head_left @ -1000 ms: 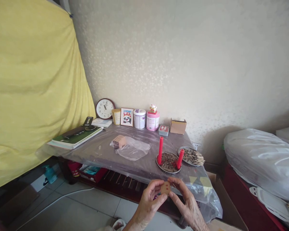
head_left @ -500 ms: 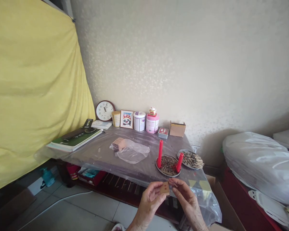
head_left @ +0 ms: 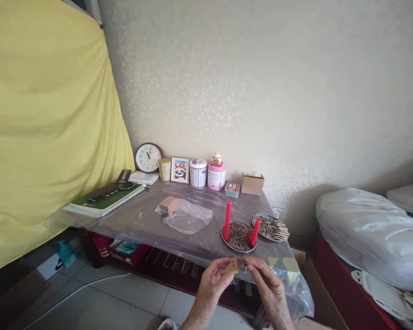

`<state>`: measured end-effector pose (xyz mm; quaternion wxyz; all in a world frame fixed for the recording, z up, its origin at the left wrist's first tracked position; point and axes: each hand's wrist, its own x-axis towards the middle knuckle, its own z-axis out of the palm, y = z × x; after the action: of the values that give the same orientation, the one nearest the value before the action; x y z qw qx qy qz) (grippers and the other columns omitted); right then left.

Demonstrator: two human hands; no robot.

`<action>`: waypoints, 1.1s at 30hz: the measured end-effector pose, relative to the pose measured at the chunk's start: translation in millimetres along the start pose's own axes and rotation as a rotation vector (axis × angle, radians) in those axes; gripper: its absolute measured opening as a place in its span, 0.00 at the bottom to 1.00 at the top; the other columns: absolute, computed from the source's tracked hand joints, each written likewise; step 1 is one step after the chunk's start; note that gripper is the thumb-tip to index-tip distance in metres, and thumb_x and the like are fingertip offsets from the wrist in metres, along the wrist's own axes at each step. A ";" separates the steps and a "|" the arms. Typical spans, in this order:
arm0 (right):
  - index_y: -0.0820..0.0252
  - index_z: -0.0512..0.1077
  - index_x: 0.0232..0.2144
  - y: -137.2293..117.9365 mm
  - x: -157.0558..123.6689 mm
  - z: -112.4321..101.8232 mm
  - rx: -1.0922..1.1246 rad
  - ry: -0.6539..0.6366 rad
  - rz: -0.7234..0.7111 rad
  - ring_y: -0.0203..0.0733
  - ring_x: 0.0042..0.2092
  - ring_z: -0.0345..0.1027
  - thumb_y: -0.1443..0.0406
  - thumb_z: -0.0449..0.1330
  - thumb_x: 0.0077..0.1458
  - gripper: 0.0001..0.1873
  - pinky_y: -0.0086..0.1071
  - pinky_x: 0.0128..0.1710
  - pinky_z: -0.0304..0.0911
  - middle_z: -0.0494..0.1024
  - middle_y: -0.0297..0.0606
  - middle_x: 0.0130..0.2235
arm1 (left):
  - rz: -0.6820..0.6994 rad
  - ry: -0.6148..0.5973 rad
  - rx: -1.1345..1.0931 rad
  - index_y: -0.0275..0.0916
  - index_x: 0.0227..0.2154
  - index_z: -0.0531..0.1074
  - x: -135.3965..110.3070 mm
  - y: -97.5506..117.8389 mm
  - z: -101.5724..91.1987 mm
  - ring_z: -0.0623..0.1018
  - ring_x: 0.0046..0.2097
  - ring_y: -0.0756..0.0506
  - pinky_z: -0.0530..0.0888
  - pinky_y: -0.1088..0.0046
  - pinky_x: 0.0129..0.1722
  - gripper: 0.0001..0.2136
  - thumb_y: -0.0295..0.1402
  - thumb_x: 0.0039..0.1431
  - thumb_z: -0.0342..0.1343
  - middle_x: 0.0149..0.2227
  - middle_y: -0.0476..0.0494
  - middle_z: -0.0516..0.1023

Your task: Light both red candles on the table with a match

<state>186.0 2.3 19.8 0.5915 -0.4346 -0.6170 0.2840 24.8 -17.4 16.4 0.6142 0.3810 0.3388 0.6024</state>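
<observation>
Small brown matchbox (head_left: pixel 232 266), held in the air just in front of the worktop's (head_left: pixel 141 215) near edge, is pinched in the left hand (head_left: pixel 211 286), while the right hand's (head_left: pixel 266 286) fingertips close beside its right end; whether they hold a match cannot be told. A firm left grip on the box's narrow sides, keeping the striking face clear, would suit a stroke directed away from the red candles (head_left: pixel 227 214) in the tray (head_left: pixel 238 236) just beyond and from the loose plastic sheet (head_left: pixel 189 215).

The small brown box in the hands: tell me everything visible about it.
The small brown cardboard-looking box is flat and rectangular, with faint red marks on its face. It is held up, tilted, in front of the table edge, pinched by the left hand. The right hand's fingertips sit just beside it; contact cannot be told.
</observation>
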 end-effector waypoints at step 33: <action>0.55 0.77 0.38 15.3 -7.2 -0.2 -0.164 0.013 -0.022 0.46 0.41 0.77 0.56 0.60 0.55 0.12 0.32 0.42 0.72 0.83 0.39 0.39 | -0.019 -0.054 -0.028 0.37 0.40 0.76 1.2 -1.8 1.6 0.77 0.49 0.39 0.70 0.63 0.50 0.17 0.36 0.47 0.66 0.45 0.36 0.82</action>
<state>188.7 3.1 3.1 0.5608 -0.4768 -0.6390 0.2232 27.1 -16.2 15.6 0.6339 0.3851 0.3172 0.5910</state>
